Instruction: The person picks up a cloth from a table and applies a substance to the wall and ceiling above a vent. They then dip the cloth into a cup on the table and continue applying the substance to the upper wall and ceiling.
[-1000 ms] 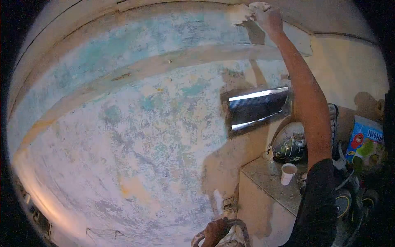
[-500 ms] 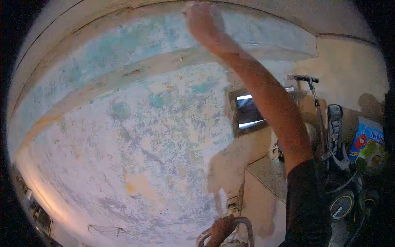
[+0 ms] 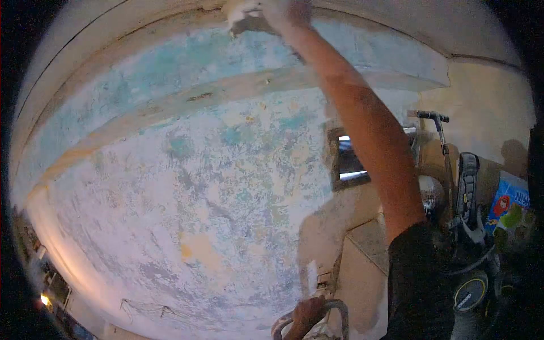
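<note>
My right hand [image 3: 289,16] is raised to the top of the wall, closed around something pale that I cannot make out; motion blurs the fingers. A whitish ragged shape [image 3: 245,16] shows beside it, against the upper edge of the blue-green painted band [image 3: 187,54]. Low in the view, my left hand [image 3: 309,311] grips a curved metal rail [image 3: 343,317], its fingers wrapped over the bar.
The patchy, peeling wall [image 3: 226,187] fills the middle. At the right are a small framed window [image 3: 348,161], a box-like ledge [image 3: 362,255], a stroller-like frame with a wheel [image 3: 470,293], and a blue printed bag [image 3: 507,201]. A light [image 3: 45,300] glows at lower left.
My right hand has shifted slightly along the wall top, and the pale shape beside it now shows. The whole view has moved a little. My left hand stays on the rail.
</note>
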`<action>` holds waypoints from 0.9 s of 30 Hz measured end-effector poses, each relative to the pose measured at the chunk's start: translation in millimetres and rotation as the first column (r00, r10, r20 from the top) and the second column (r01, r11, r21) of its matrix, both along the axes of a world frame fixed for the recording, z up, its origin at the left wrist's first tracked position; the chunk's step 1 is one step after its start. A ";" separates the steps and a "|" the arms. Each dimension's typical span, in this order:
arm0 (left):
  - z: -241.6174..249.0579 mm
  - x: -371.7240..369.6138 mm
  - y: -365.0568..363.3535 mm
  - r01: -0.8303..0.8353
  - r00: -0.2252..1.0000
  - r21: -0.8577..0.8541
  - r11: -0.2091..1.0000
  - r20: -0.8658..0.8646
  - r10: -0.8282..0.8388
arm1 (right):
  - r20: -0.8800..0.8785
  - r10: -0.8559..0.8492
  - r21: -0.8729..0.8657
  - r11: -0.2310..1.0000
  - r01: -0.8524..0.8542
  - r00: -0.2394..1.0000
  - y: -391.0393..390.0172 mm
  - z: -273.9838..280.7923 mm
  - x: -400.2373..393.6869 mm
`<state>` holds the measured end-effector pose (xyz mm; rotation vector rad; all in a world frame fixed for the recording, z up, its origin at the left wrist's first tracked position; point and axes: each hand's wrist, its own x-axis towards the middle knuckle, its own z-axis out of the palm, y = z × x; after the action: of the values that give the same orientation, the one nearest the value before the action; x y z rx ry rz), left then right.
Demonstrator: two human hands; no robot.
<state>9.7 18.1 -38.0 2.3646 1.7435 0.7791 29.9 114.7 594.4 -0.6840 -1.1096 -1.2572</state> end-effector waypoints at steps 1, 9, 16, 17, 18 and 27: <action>-10.2 1.8 3.5 -0.022 0.998 0.040 0.999 0.066 0.020 | -0.017 0.807 -0.145 0.582 -0.800 0.590 5.9 -2.2 11.2; 26.4 3.5 -4.8 -0.022 0.993 -0.146 0.989 -0.116 0.005 | -0.327 0.913 -0.015 -0.262 -0.965 -0.243 65.9 -7.5 105.9; 29.0 5.4 -4.0 -0.023 0.987 -0.152 0.988 -0.163 -0.003 | -0.213 0.862 -0.093 0.452 -0.887 0.461 92.0 -9.3 203.8; 26.7 4.5 -4.3 -0.021 0.986 -0.153 0.988 -0.164 -0.005 | -0.127 0.828 -0.154 0.528 -0.835 0.546 95.9 -6.6 212.1; 23.4 3.1 -4.1 -0.004 0.987 -0.124 0.992 -0.162 -0.016 | -0.129 0.827 -0.153 0.529 -0.835 0.547 79.7 -10.8 208.4; 14.2 1.6 -1.2 0.005 0.989 -0.061 0.998 -0.147 -0.014 | 0.151 -0.401 0.119 0.915 0.386 0.904 122.4 2.7 161.3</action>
<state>11.3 16.9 -23.8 2.4447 1.7810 0.5539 191.2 237.1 597.1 -0.7690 -1.0811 -1.7294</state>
